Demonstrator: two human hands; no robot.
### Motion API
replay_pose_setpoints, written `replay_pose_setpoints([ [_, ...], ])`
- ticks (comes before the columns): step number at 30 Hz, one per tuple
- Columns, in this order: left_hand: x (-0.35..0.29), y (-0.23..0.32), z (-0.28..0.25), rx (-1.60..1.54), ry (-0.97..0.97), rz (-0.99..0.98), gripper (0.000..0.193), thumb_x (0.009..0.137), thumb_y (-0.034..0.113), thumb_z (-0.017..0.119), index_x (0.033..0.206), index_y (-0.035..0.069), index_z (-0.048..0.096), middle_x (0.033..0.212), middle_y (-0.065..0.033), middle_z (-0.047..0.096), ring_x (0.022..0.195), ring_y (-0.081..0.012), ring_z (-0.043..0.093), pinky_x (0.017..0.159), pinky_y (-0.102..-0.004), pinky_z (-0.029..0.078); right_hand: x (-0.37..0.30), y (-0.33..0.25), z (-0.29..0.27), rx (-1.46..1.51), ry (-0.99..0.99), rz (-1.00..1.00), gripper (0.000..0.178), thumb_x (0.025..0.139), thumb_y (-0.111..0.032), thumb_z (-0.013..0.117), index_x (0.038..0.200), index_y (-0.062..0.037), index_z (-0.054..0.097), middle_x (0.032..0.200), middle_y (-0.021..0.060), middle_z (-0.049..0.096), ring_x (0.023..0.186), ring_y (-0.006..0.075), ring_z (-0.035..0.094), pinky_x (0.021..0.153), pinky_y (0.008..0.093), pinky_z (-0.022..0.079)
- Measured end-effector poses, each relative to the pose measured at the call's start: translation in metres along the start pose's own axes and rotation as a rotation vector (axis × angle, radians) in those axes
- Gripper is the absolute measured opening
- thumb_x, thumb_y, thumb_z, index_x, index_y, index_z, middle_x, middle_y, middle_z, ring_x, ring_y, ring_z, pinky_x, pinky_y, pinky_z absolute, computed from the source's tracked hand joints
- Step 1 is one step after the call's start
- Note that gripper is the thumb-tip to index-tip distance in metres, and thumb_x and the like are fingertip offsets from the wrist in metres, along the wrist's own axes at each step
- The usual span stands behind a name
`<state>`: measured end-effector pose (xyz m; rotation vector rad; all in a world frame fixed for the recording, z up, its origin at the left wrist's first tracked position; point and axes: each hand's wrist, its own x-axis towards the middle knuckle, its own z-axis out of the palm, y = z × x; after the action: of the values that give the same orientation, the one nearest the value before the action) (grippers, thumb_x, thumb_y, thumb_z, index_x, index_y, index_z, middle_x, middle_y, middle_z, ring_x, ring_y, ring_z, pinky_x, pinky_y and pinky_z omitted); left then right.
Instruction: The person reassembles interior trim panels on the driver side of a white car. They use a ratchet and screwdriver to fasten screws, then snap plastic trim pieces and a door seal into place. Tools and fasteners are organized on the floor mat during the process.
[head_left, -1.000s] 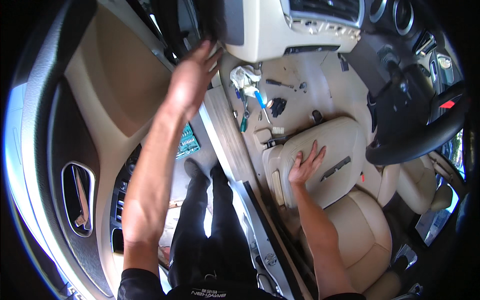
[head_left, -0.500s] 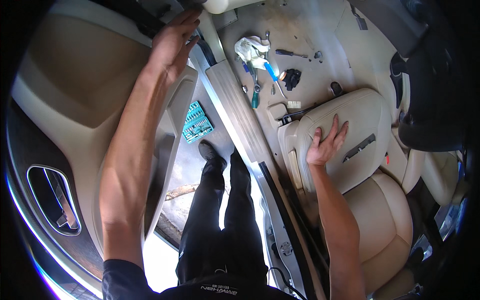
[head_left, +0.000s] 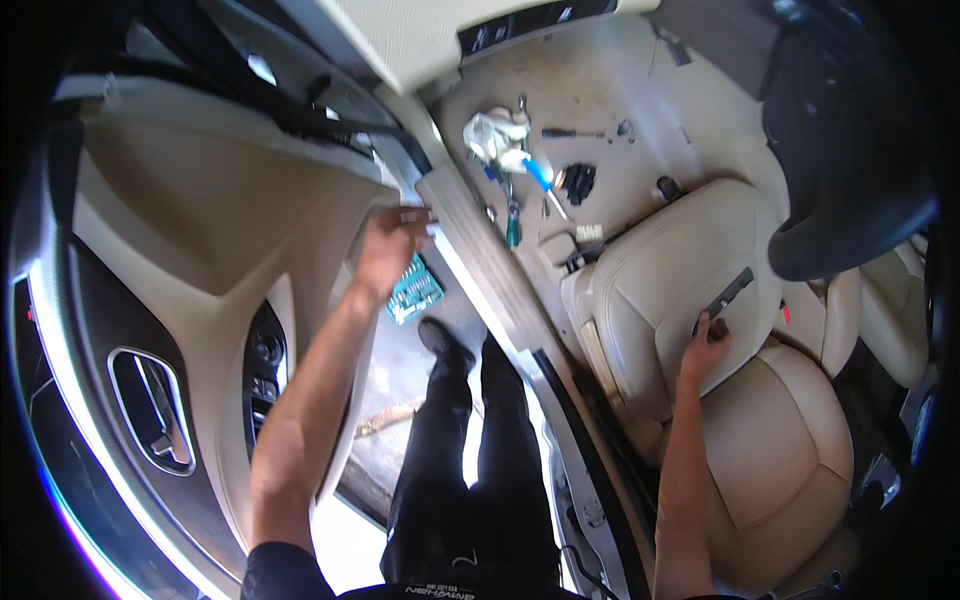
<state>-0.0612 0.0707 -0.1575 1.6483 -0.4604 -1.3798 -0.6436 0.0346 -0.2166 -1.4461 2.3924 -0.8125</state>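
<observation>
Right hand: fingers curled narrow at the near end of a dark strip; cannot tell whether they grip it. Left hand: blurred, finger spread unclear, over the gap between door panel and sill. A pinch nearer mid-length, kept level, should handle best. Dark strip on the beige seat cushion, long axis slanting, far end toward the steering wheel. Farther out, white cloth.
</observation>
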Motion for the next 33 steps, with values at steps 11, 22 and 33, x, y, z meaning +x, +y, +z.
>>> replay_pose_setpoints([
  [11, -0.061, 0.035, 0.047, 0.074, -0.209, 0.142, 0.036, 0.104, 0.004, 0.064, 0.138, -0.007, 0.062, 0.123, -0.0181, 0.075, 0.105, -0.0225, 0.073, 0.096, -0.0346, 0.058, -0.05, -0.185, -0.027, 0.786, -0.571, 0.113, 0.021, 0.101, -0.009, 0.074, 0.115, -0.0036, 0.061, 0.096, 0.0061, 0.067, 0.063, 0.0114, 0.062, 0.052, 0.0276, 0.054],
  [22, -0.098, 0.192, 0.051, -0.178, -0.087, 0.625, 0.04, 0.107, 0.005, 0.064, 0.146, -0.003, 0.059, 0.135, -0.0202, 0.066, 0.1, -0.0243, 0.078, 0.093, -0.0389, 0.066, -0.035, -0.421, -0.038, 1.317, -1.441, 0.344, 0.03, 0.105, -0.029, 0.062, 0.119, -0.0024, 0.065, 0.083, 0.015, 0.073, 0.049, 0.0112, 0.058, 0.04, 0.026, 0.045],
  [33, -0.105, 0.197, 0.083, 0.493, 0.272, 0.971, 0.051, 0.095, 0.01, 0.078, 0.143, -0.002, 0.064, 0.126, -0.0175, 0.069, 0.107, -0.0223, 0.072, 0.093, -0.0369, 0.061, -0.058, -0.501, -0.061, 0.741, -0.522, -1.082, 0.014, 0.098, -0.001, 0.074, 0.111, 0.0012, 0.069, 0.089, 0.0036, 0.058, 0.072, 0.0089, 0.058, 0.058, 0.0273, 0.045],
])
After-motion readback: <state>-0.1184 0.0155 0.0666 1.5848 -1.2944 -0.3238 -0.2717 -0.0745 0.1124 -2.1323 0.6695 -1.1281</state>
